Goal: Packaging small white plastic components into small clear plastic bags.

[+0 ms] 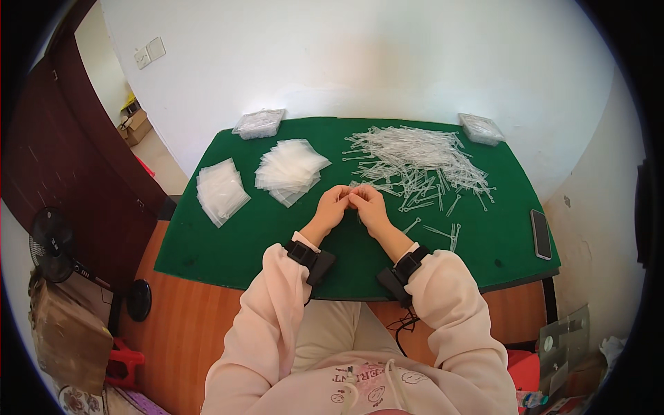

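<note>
My left hand (334,203) and my right hand (371,207) meet over the middle of the green-covered table (228,259), thumbs and fingertips pinched together. A small clear bit shows at the fingertips, but its kind is too small and hidden to tell. Just beyond my right hand spreads a large heap of clear plastic sticks (422,155), thin, with a small loop at one end. Several loose clear sticks (453,235) lie to the right of that hand. To the left of my hands is a fanned stack of clear plastic bags (287,169), with a second stack of bags (221,191) further left.
Two clear boxes, a left one (260,123) and a right one (481,129), stand at the table's far corners by the wall. A phone (541,234) lies near the right edge. A black fan (52,242) and a cardboard box (69,335) are at the left.
</note>
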